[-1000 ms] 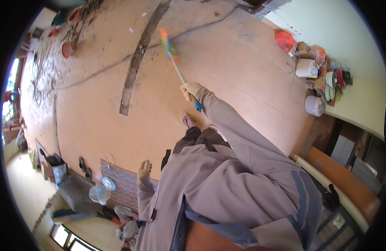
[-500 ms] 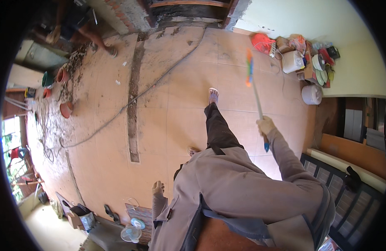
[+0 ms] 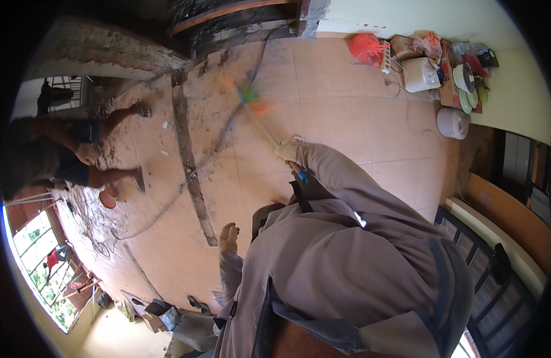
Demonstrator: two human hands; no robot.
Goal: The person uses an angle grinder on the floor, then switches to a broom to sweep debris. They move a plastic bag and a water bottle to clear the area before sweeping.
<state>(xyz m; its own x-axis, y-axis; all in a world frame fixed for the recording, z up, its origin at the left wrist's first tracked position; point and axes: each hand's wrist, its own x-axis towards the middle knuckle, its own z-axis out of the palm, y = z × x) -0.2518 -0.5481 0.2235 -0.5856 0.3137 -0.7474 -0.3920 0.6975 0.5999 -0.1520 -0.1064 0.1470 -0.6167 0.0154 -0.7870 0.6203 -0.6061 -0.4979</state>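
Observation:
My right hand (image 3: 289, 151) is closed around the upper part of a long-handled broom (image 3: 264, 128). A blue tip (image 3: 303, 176) of the handle sticks out behind my fist. The broom's orange, green and blue head is smeared by motion. It is over the dirty tiled floor near a dark cable, and I cannot tell whether it touches the floor. My left hand (image 3: 229, 237) hangs low beside my body with its fingers apart, and nothing is in it.
A person (image 3: 78, 149) stands at the left near an orange pot (image 3: 108, 197). The cable (image 3: 186, 185) crosses a dirt-filled groove (image 3: 195, 179) in the floor. Bags, boxes and dishes (image 3: 463, 77) line the right wall. A dark slatted frame (image 3: 496, 268) stands at lower right.
My right hand has swung the broom leftward across the floor. My left hand has risen slightly. My view has turned and shifted left, and the other person now shows more fully.

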